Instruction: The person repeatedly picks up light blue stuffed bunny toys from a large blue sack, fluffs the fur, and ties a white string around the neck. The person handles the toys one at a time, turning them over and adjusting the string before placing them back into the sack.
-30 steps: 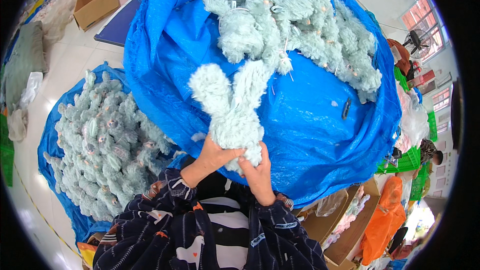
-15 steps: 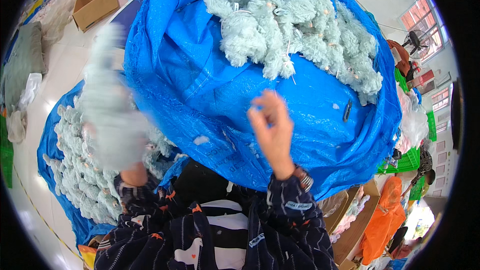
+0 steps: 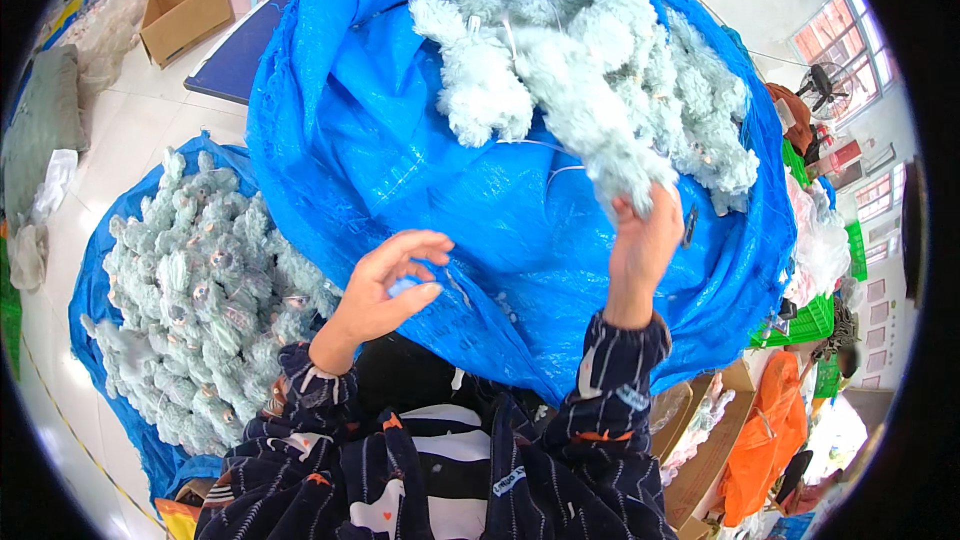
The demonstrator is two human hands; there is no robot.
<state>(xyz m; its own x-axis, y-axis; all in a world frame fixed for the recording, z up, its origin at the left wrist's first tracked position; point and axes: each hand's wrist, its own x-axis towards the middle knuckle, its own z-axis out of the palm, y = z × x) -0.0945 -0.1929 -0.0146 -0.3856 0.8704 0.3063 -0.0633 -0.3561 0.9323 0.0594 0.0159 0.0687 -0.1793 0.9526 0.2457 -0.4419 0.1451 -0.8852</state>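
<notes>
My right fingers (image 3: pixel 664 210) pinch a fluffy toy (image 3: pixel 580 90); my left fingers (image 3: pixel 425 243) are apart over the blue sheet (image 3: pixel 470 195).

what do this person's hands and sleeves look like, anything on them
The left hand and right hand are both bare, with no gloves. The long left sleeve and right sleeve are dark navy with thin pale lines and white and orange printed shapes; the right one also shows a pale patch with lettering.
</notes>
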